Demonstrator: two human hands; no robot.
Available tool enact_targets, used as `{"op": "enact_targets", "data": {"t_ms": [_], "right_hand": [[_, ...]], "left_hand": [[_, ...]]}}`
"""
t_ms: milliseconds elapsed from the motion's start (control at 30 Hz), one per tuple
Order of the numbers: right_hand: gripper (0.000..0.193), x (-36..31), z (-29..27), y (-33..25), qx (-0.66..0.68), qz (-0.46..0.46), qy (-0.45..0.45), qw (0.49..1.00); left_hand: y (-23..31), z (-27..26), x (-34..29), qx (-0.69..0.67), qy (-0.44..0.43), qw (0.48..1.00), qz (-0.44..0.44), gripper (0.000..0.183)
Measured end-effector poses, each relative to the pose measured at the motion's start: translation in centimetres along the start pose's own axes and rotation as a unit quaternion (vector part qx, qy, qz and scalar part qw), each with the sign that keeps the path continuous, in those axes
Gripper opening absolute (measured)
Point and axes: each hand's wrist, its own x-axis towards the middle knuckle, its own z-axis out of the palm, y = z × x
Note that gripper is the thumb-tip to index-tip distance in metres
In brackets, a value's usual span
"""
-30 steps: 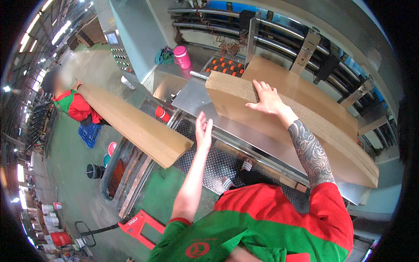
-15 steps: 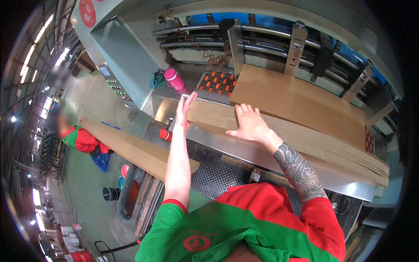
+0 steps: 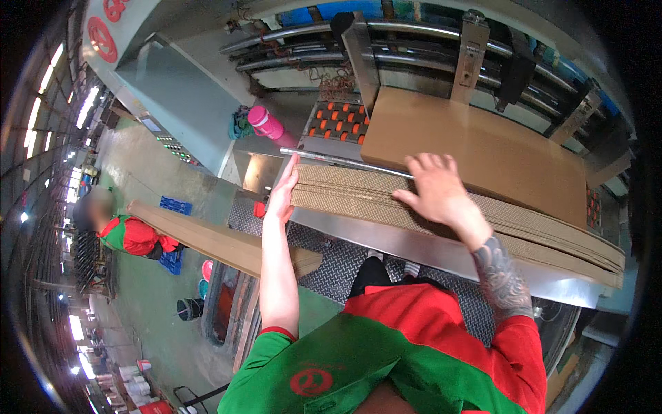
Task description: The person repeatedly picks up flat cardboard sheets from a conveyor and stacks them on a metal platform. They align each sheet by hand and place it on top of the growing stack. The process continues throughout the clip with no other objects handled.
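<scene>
Grey-blue steel panels form the machine housing (image 3: 183, 103) ahead of you, to the left, with chromed guide rails (image 3: 420, 27) running across the far side. Corrugated cardboard stack (image 3: 358, 190): long, on the steel tabletop (image 3: 393, 241) in front of you, cut edges facing you, with dark gaps between some layers. Beyond it, toward the rails, a flat cardboard sheet (image 3: 483, 138). Off to your left, a co-worker (image 3: 131, 234) at the far end of another long cardboard piece (image 3: 200, 231). Smaller: roller bed (image 3: 338, 124) with orange wheels, metal rod (image 3: 338, 159) along the stack's far side, pink bottle (image 3: 265, 125).

Your left grip (image 3: 281, 196) lies flat against the stack's left end, fingers straight, not clamped. Your right grip (image 3: 438, 190) is spread over the stack, fingers apart, closed on nothing.

Risk, as judged: neither grip encloses the layers, so uneven pressure could make them shear or fan out, most likely at the gaps. A hard push from the left end alone might skew the stack; the left corner could snag the rod.
</scene>
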Motion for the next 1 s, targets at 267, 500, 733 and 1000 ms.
{"op": "enact_targets", "data": {"t_ms": [267, 500, 733, 1000], "right_hand": [[0.088, -1.3, -0.7, 4.3, 0.154, 0.094, -0.147, 0.973], [0.084, -2.6, -1.1, 2.0, 0.092, 0.079, -0.085, 0.989], [0.089, -3.7, 0.2, 0.9, 0.108, 0.092, -0.078, 0.987], [0.074, -1.5, 0.2, 2.8, 0.118, 0.106, -0.016, 0.987]], "left_hand": [[-1.9, -2.1, -1.7, 0.037, -0.050, 0.998, -0.001, 0.068], [-1.9, -1.9, -2.3, 0.016, -0.048, 0.999, -0.007, 0.066], [-0.3, -2.3, -1.7, 0.062, -0.075, 0.993, -0.060, 0.067], [0.6, -1.9, 1.2, 0.083, -0.115, 0.989, -0.043, 0.073]]}}
